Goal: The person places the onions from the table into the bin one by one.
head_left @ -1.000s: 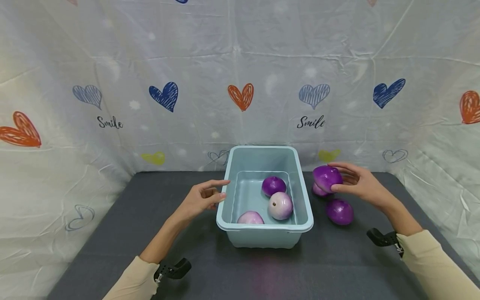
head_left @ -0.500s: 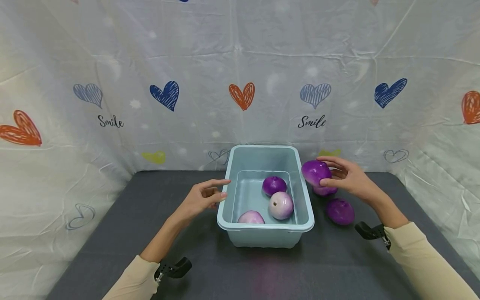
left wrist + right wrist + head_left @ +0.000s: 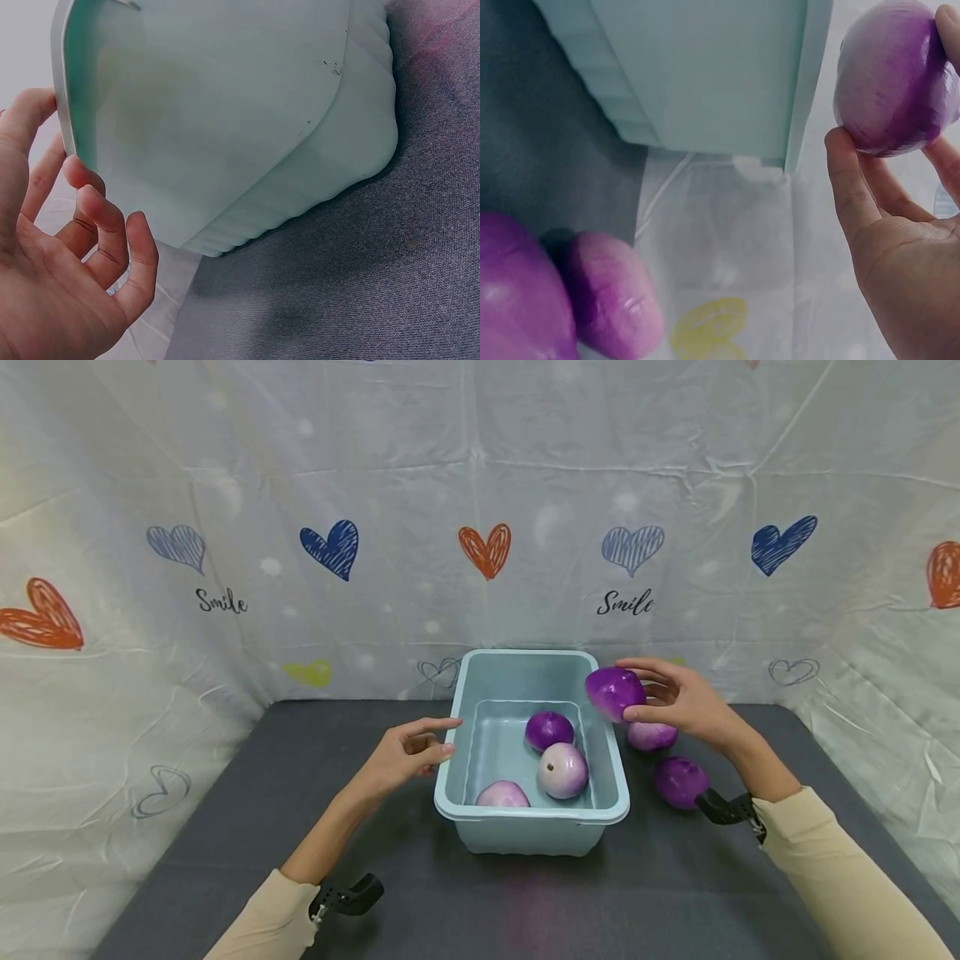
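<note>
Three smooth, rounded onions [image 3: 563, 771] lay in the pale-blue plastic bin [image 3: 531, 839], leaving room toward its far end, while the left hand [image 3: 401, 753]'s thumb and forefinger pinched its left rim and the right hand [image 3: 688, 702]'s fingers pinched a glossy purple onion [image 3: 613, 693] near its right edge.

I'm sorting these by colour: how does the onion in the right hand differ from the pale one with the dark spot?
The held onion looks deep purple in the head view; the pale onion is mostly whitish pink. The held onion is raised in the right hand; the pale onion lies in the bin. Both are rounded and glossy.
</note>
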Tool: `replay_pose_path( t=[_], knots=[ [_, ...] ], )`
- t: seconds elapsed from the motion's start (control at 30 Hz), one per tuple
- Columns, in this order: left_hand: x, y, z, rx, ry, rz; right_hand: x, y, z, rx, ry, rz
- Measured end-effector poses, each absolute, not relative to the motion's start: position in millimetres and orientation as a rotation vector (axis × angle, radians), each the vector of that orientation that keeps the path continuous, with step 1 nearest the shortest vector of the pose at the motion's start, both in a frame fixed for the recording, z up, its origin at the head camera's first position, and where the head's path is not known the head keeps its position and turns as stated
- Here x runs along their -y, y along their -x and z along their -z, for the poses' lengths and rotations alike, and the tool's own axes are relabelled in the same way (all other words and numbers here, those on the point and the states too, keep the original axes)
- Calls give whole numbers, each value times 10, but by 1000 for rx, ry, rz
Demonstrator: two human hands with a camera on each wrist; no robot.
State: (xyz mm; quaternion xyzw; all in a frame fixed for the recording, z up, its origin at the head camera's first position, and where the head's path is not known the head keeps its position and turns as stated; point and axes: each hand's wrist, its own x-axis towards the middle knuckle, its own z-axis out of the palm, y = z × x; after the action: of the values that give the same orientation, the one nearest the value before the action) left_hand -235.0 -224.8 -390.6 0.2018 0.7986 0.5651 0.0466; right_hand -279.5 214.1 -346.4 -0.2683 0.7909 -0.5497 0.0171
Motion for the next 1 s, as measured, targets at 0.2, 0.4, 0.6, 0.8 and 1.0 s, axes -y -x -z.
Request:
replay_pose_path(
  t=[0.2,0.4,0.6,0.8,1.0],
  knots=[
    [2243,2349,3903,-2442,-619,-1720,-2052,2820,3441,-2416,920,1720],
    [2243,2350,3903,-2441,-623,-1721,-1960,2838,3433,-2387,975,1708],
    [2245,2353,3910,-2448,-617,-1719,-1863,2837,3420,-2333,1011,1716],
    [2242,2345,3909,-2440,-610,-1724,-1831,2836,3414,-2262,1051,1727],
    [2240,2340,3905,-2439,-606,-1731,-1926,2813,3427,-2210,1018,1772]
  ],
)
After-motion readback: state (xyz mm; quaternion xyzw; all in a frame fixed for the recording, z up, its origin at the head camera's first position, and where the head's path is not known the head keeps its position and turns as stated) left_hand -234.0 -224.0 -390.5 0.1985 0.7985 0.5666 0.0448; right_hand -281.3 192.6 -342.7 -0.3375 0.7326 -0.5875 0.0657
